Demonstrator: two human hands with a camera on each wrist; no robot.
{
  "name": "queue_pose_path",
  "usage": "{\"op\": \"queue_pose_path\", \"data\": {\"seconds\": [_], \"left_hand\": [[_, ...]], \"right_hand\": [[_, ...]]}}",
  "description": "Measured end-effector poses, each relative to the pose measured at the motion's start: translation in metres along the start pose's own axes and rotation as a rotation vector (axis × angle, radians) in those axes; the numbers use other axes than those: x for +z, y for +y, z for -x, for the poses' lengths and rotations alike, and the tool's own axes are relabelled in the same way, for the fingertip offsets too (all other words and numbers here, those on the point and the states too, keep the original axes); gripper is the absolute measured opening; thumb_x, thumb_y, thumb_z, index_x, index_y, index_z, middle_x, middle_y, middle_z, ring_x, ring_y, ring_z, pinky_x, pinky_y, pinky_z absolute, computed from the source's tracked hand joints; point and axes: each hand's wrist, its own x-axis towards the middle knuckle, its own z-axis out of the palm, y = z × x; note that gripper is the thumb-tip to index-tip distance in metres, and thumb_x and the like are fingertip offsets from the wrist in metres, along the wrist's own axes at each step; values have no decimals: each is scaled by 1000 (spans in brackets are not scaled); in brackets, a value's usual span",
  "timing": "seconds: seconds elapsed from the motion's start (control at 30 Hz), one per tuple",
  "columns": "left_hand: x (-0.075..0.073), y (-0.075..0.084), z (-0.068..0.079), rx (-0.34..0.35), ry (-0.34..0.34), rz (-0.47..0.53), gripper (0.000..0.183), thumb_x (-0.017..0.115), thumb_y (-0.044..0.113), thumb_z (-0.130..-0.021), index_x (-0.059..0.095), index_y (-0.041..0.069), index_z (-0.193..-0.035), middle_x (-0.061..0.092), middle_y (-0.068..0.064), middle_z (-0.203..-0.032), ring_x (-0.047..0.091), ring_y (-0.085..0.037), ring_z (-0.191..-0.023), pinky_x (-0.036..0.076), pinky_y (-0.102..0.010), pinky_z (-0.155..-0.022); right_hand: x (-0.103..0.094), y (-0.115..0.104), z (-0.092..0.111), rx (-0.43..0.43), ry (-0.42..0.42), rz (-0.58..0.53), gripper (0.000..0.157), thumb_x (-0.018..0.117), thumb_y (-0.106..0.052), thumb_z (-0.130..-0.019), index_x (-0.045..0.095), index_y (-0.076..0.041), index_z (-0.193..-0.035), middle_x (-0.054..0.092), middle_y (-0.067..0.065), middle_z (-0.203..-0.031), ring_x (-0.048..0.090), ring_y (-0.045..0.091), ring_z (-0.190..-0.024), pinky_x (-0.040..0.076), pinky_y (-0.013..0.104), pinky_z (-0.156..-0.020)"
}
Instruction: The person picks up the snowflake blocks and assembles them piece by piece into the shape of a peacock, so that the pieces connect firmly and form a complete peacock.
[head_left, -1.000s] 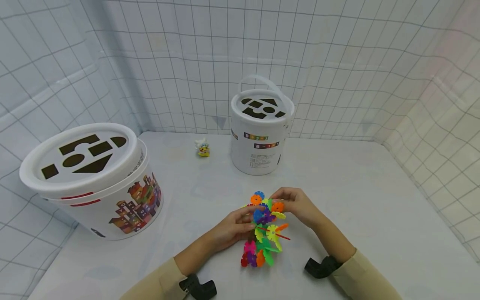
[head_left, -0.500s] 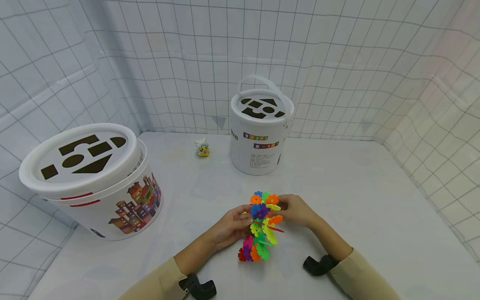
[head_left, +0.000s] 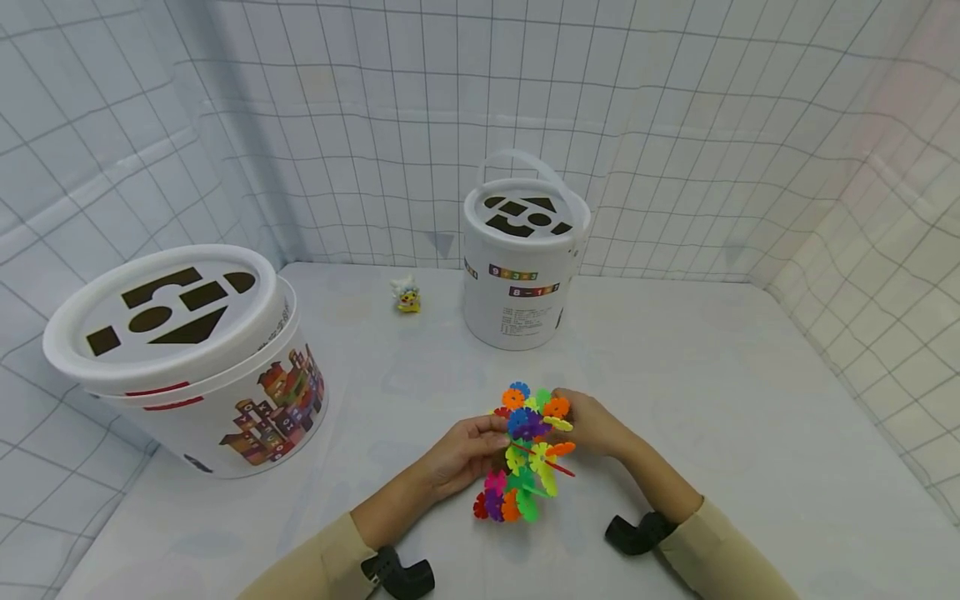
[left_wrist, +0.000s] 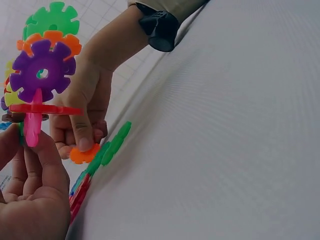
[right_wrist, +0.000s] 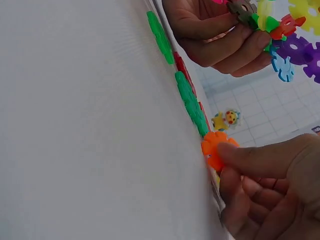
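Near the front of the table my left hand (head_left: 459, 457) pinches a build of interlocking plastic snowflake discs (head_left: 519, 496) in many colours. In the left wrist view, a purple disc (left_wrist: 42, 70), a red one and a pink one stand above its thumb and fingertips. My right hand (head_left: 596, 427) is at the build's right side, its fingertips partly hidden by discs in the head view. The right wrist view shows its thumb and index finger pinching an orange disc (right_wrist: 215, 149). Green discs (right_wrist: 189, 102) and red discs extend from beside that orange disc, low over the white table.
A large white bucket (head_left: 172, 425) with a shape-cutout lid stands at the left. Behind the hands is a smaller white bucket (head_left: 517, 312) with a raised handle. A small yellow figurine (head_left: 407, 298) sits at the back, before the grid-patterned cloth (head_left: 360, 167).
My right hand has come down from the build's top to its right side. My left index finger has drawn back from across the discs, and the build has shifted slightly in the hands.
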Motion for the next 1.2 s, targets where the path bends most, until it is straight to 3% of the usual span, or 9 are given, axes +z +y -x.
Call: {"op": "queue_pose_path", "data": {"seconds": [0.1,0.23,0.4,0.6,0.73,0.93,1.07,1.2], "left_hand": [[-1,-1,1,10,-13,-18,25,46,-2,-97,66,12,-98,67,1,-94,64,-10,-85,54,-22,-78],[-2,-2,2,5,-55,-27,25,46,0,-98,67,13,-98,65,3,-91,56,-10,-78,49,-18,-71],[0,-1,2,-6,-93,-57,23,46,1,-98,65,13,-98,61,2,-88,51,-10,-75,46,-18,-68],[-1,-2,3,-11,-172,-15,28,40,-3,-99,65,10,-103,66,0,-99,64,-11,-94,52,-23,-85],[-2,0,5,-49,-192,27,31,36,-5,-99,64,9,-104,68,-1,-100,68,-11,-94,53,-23,-82],[-2,1,5,-106,-247,52,38,31,-8,-98,65,8,-100,70,-1,-99,70,-12,-92,54,-23,-79],[-4,-3,4,-114,-275,20,36,35,-10,-96,66,5,-107,70,-2,-101,69,-12,-92,54,-25,-81],[-3,-7,5,-113,-275,-21,34,38,-12,-94,65,5,-106,70,0,-97,68,-11,-91,55,-26,-81]], "right_hand": [[-1,0,0,-30,5,-176,22,72,-7,-86,61,-1,-103,65,5,-97,59,24,-94,52,42,-88],[-3,-2,2,-39,15,-454,21,64,-4,-91,62,7,-109,69,10,-102,63,24,-96,53,33,-87],[-4,-5,4,-124,-18,-590,21,60,-1,-94,58,13,-110,69,6,-97,65,19,-92,53,28,-86],[-4,-6,6,-245,-71,-603,24,60,-1,-94,58,16,-111,68,1,-101,64,17,-97,53,29,-86],[-5,-6,5,-366,-76,-533,20,60,-2,-95,62,14,-107,69,3,-103,63,17,-96,54,30,-84],[-5,-5,5,-527,-89,-427,12,59,2,-95,67,8,-101,69,18,-100,64,18,-94,55,33,-84],[-5,-8,6,-591,-93,-365,11,59,7,-93,69,7,-98,69,19,-96,66,19,-89,56,35,-81],[-7,-13,9,-590,-100,-314,12,60,9,-91,71,6,-97,70,15,-93,66,17,-83,57,33,-78]]}}
